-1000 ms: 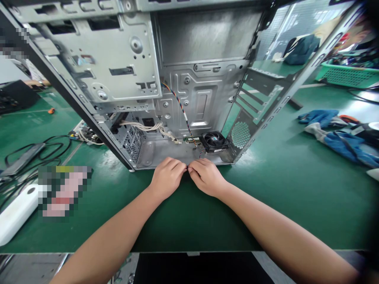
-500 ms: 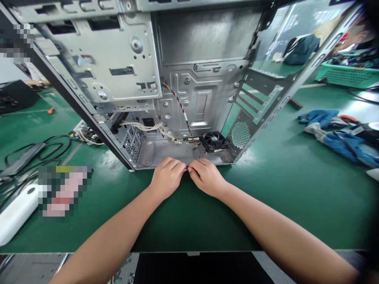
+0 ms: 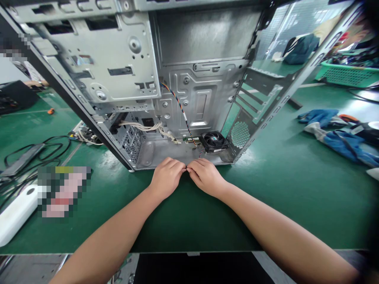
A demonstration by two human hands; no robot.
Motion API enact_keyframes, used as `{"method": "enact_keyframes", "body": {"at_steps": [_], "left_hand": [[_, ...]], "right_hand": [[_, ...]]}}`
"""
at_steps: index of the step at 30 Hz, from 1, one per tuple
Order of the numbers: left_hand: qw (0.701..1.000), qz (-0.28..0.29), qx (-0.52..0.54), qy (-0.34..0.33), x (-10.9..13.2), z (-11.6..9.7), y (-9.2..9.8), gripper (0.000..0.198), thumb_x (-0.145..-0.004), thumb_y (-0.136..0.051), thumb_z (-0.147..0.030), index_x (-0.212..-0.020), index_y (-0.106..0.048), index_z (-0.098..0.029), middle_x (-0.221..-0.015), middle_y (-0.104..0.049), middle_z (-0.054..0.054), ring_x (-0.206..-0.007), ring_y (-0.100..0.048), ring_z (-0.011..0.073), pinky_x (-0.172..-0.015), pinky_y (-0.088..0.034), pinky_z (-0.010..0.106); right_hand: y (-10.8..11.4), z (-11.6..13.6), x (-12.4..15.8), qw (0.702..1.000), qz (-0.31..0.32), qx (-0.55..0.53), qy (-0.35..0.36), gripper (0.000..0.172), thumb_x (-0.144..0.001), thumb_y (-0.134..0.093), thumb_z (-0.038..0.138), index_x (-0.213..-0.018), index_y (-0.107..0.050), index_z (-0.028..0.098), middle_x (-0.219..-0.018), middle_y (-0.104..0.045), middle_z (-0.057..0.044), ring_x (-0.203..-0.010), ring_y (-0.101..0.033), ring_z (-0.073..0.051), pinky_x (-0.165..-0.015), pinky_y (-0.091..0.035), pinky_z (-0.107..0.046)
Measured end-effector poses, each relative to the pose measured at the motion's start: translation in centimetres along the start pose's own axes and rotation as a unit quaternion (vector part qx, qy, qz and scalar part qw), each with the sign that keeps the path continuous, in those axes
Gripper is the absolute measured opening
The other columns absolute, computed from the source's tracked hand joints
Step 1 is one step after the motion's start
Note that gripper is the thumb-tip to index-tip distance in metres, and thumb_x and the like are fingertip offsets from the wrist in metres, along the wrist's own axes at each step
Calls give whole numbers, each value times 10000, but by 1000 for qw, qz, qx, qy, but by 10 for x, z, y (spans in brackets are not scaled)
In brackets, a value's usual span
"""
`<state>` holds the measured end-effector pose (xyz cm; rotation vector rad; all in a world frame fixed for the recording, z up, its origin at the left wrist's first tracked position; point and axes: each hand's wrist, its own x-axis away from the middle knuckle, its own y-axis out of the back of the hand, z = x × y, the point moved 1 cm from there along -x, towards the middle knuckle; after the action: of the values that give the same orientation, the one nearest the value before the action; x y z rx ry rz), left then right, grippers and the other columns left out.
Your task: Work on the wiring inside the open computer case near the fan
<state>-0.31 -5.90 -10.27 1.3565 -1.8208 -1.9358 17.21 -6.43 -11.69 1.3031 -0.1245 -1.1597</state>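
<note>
A metal computer case (image 3: pixel 204 98) stands open-sided in front of me. At its lower front edge, my left hand (image 3: pixel 168 176) is closed with its fingers bent, and my right hand (image 3: pixel 206 176) is closed opposite it. Their fingertips almost meet, with a tiny dark bit showing between them; what they pinch is too small to make out. Just behind my right hand, a black cooling fan (image 3: pixel 213 141) lies on the case floor. Beside the fan are a green memory module (image 3: pixel 191 139) and a twisted multicoloured cable (image 3: pixel 180 104). White wires (image 3: pixel 148 126) hang on the left.
Blue gloves (image 3: pixel 340 134) lie on the green table (image 3: pixel 281 197) at right, with a green basket (image 3: pixel 349 74) of parts and a person behind them. To the left are black cables (image 3: pixel 56 146), a white power strip (image 3: pixel 20 213) and a pixelated patch.
Both hands keep the same closed pose at the case edge. Their fingertips have shifted only very slightly; the view has moved a touch.
</note>
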Motion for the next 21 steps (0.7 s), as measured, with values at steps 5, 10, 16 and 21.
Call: {"method": "enact_keyframes", "body": {"at_steps": [5, 10, 16, 21], "left_hand": [[1000, 6, 19, 12, 0, 1, 0, 179, -961, -469, -228, -850, -603, -186, -786, -642, 28, -783, -548, 182, -746, -463, 327], [999, -9, 43, 20, 1, 1, -1, 177, -965, -463, -246, -873, -601, -184, -807, -635, 35, -796, -546, 181, -751, -464, 325], [999, -18, 48, 16, 3, 1, -2, 175, -964, -459, -237, -870, -598, -185, -814, -630, 38, -795, -539, 182, -757, -457, 332], [999, -17, 45, 15, 2, 2, -1, 189, -961, -456, -243, -858, -604, -186, -796, -628, 38, -772, -541, 179, -736, -454, 329]], "right_hand": [[2, 0, -1, 1000, -6, 9, 12, 234, -953, -371, 196, -809, -554, 177, -744, -602, -53, -707, -515, -179, -710, -377, -311], [1, 0, 0, 1000, -15, -8, -5, 225, -963, -373, 215, -838, -558, 187, -762, -618, -49, -718, -532, -175, -716, -385, -311], [4, 2, 0, 999, -29, -22, -16, 150, -930, -419, 201, -851, -546, 193, -756, -608, -39, -712, -533, -172, -698, -382, -304], [6, 3, -1, 1000, -20, -8, 3, 165, -929, -412, 196, -843, -552, 189, -773, -617, -48, -731, -538, -176, -720, -375, -313]]}}
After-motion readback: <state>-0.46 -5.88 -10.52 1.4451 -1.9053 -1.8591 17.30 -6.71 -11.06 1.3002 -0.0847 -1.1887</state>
